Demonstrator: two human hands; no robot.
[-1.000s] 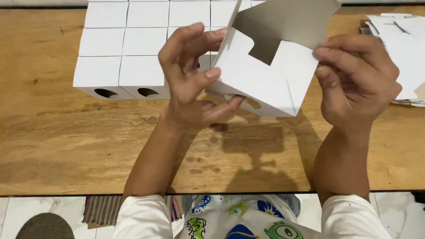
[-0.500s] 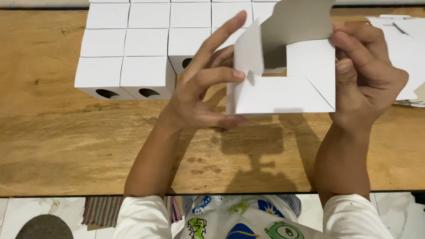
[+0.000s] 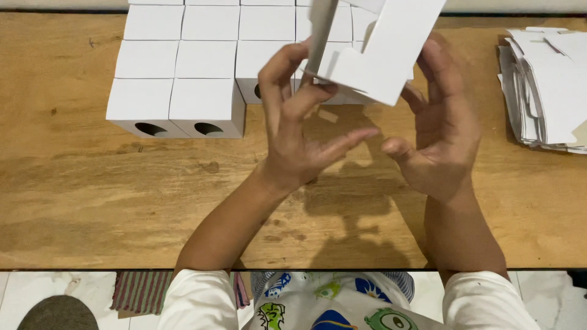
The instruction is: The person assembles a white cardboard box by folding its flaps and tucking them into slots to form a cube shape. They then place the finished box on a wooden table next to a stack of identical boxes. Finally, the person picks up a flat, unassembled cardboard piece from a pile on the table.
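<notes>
A half-folded white cardboard box (image 3: 379, 52) is held up over the wooden table (image 3: 92, 195), tilted, with its flaps open. My left hand (image 3: 299, 131) pinches its lower left edge between thumb and fingers. My right hand (image 3: 443, 122) cups the box from the right, fingers behind it and the palm turned inward. Behind the hands, finished white boxes (image 3: 183, 67) stand in tight rows at the far left and centre, the front ones showing dark semicircular cut-outs.
A stack of flat white box blanks (image 3: 547, 85) lies at the table's right edge. The table's near edge runs across below my forearms; beyond it are a tiled floor, a striped mat (image 3: 143, 290) and a dark round object (image 3: 58, 313).
The box has been turned and lifted higher and further from me. My left hand went from spread fingers to a pinch on its edge, and my right hand opened around its right side.
</notes>
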